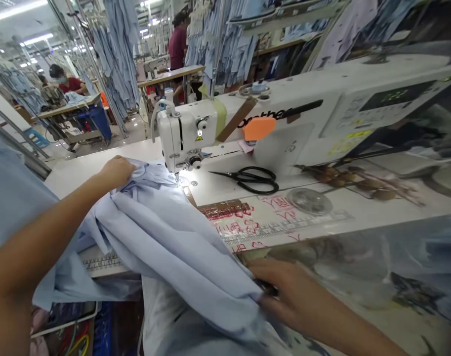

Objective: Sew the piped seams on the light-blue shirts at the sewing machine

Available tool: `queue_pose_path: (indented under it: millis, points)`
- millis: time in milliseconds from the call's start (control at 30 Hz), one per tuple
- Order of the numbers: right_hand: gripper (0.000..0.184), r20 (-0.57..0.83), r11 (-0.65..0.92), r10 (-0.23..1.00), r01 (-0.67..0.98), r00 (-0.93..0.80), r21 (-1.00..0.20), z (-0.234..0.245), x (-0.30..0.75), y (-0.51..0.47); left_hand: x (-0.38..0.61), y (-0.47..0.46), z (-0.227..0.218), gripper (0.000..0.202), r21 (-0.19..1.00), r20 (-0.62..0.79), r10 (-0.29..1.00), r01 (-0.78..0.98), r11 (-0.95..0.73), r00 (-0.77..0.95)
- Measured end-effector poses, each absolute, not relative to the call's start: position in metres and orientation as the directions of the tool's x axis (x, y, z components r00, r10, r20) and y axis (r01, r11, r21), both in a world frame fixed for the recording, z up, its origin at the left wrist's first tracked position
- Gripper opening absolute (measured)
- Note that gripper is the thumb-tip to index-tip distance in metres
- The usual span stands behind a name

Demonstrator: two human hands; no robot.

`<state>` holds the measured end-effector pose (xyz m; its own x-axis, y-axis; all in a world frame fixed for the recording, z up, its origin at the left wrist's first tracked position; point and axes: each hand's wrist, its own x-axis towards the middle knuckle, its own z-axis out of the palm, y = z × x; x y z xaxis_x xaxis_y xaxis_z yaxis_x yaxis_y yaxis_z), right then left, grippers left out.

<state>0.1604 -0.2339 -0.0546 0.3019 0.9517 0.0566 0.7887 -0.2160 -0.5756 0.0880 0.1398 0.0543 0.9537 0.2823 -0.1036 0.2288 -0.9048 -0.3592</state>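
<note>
In the head view, the left hand [116,173] lies on the far end of the pale blue cloth [166,232], fingers curled into a bunch of it just left of the needle [177,176] of the sewing machine [284,123]. It seems to pin that end in place. The right hand [284,291], near and to the right, pinches the cloth's long fold at the table [358,207] edge. Between the two hands the cloth runs fairly taut, probably to keep the fold straight. Scissors [255,179] lie closed beside the machine, within reach on the right.
</note>
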Motion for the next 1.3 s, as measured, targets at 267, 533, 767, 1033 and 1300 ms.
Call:
queue_pose_path:
  millis: [267,533,767,1033,1300]
  points:
    - [0.03,0.166,0.199,0.976,0.268,-0.143,-0.943,-0.06,0.12,-0.191,0.078,0.056,0.006,0.007,-0.155,-0.234,-0.047,-0.085,-0.984,0.971]
    - [0.017,0.011,-0.065,0.99,0.523,0.141,-0.85,-0.117,0.105,-0.209,0.037,0.079,0.024,0.018,-0.27,0.112,-0.06,-0.028,-0.962,0.992]
    - [0.006,-0.049,-0.123,0.989,0.609,0.137,-0.783,-0.134,0.111,-0.208,0.012,-0.008,-0.035,0.014,-0.165,0.297,-0.477,-0.447,-0.879,0.827]
    - [0.036,0.118,-0.008,0.981,0.647,0.152,-0.762,-0.067,0.167,-0.217,0.019,-0.009,-0.046,0.015,-0.107,0.435,-0.384,-0.377,-0.92,0.815]
    - [0.031,0.238,0.289,0.944,0.922,-0.229,-0.258,-0.021,0.166,-0.07,0.027,-0.009,-0.06,0.019,-0.033,0.442,-0.296,-0.314,-0.949,0.847]
